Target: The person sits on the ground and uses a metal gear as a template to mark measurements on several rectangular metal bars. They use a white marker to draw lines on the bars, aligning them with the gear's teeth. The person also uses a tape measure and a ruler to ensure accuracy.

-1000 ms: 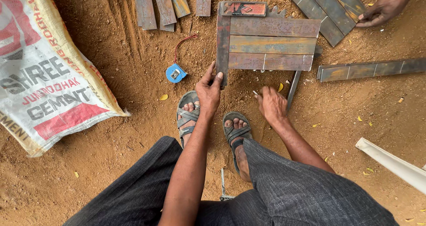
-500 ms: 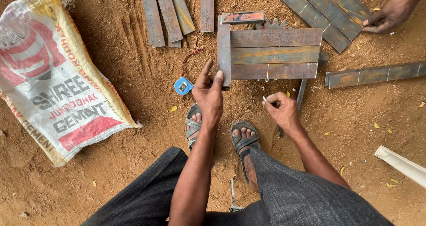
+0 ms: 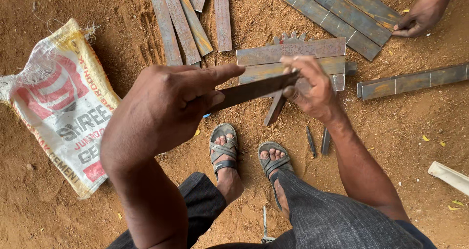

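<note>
Two hands clamped on flat metal strip: left hand near end, right hand far end.

bare reddish dirt floor

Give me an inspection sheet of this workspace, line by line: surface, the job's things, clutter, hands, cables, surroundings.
Surface: bare reddish dirt ground.
Job's things: flat metal strip held up between both hands; three strips stacked flat on the ground below.
Clutter: printed sack at left; loose strips at top; short metal bits by the sandals.
Hands: left hand grips the strip's near end; right hand grips its far end.
Cables: nothing seen.
Surroundings: another person's hand on long strips top right; white bar at right edge.
</note>
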